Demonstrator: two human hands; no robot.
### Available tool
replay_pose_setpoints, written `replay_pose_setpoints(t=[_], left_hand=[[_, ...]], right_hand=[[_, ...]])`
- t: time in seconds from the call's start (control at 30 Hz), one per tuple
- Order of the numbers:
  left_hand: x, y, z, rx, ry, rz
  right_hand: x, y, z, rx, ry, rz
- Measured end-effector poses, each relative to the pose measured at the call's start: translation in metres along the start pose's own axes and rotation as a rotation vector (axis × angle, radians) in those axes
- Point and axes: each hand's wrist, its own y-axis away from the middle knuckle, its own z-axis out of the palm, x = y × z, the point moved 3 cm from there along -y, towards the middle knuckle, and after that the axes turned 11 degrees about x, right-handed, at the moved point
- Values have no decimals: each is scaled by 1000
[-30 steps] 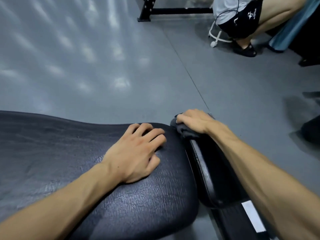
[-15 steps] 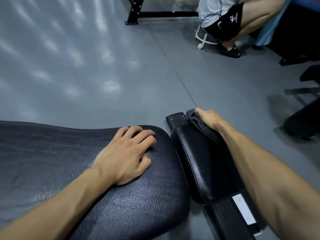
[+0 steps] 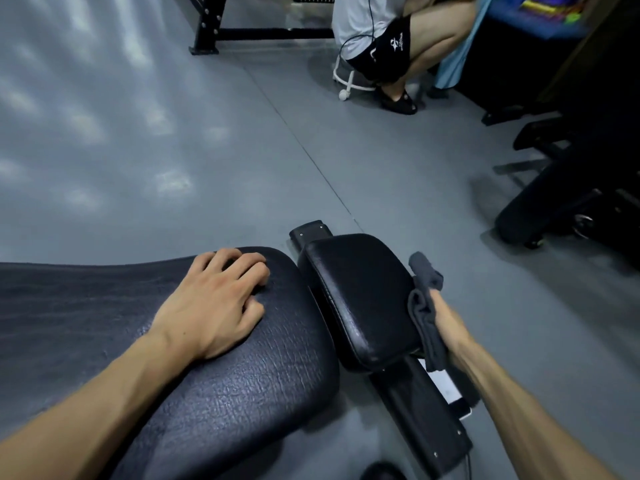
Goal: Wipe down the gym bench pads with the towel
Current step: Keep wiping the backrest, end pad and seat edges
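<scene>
Head view puts my left hand (image 3: 214, 303) flat on the far right end of the big pad (image 3: 214, 393), fingers loosely bent and resting on the black vinyl with nothing in them, bracing me. My right hand (image 3: 446, 323) is at the right edge of the small pad (image 3: 360, 299), fingers wrapped into the bunched grey towel (image 3: 424, 306), which lies pressed against that pad's right side wall. One end of the cloth pokes up toward the far side and the other trails down near the white label (image 3: 445, 386) on the black frame bar (image 3: 422, 420). Most of the hand is hidden behind the cloth, so I cannot tell how tightly it grips.

I judge the step in hand to be wiping the small pad's side, with its top face and the big pad possibly yet to do; nothing on the vinyl tells me what is already clean. The next move, as I see it, calls for dragging the towel along that edge toward me, keeping the cloth pressed to the vinyl and clear of the gap between the two pads.

A seated person (image 3: 391, 39) is far off across the grey floor (image 3: 138, 150), well apart from my reach.
</scene>
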Motion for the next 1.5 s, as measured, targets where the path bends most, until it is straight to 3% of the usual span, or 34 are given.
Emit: replay_pose_setpoints(t=[0.1, 0.33, 0.43, 0.57, 0.67, 0.87, 1.07, 1.3, 1.4, 1.5], left_hand=[[1, -2, 0, -1, 11, 0], [3, -1, -3, -15, 8, -7], [3, -2, -4, -22, 0, -12], [4, 0, -4, -37, -4, -17], [4, 2, -4, -35, -7, -24], [3, 0, -1, -23, 20, -22], [2, -2, -1, -16, 35, -22], [1, -1, 1, 3, 41, -20], [0, -2, 1, 8, 37, -12], [0, -4, 0, 1, 32, -13]], right_hand=[[8, 4, 1, 10, -101, -41], [-19, 4, -9, 200, -32, -104], [-58, 23, -11, 256, 37, -320], [-57, 79, 26, 29, 447, -755], [-33, 116, 29, -19, 498, -932], [-50, 63, 33, -109, 656, -970], [-105, 12, 77, -39, 702, -713], [-36, 94, 45, -191, 672, -1049], [-70, 61, 59, -204, 720, -1032], [-118, 28, 97, -146, 708, -872]])
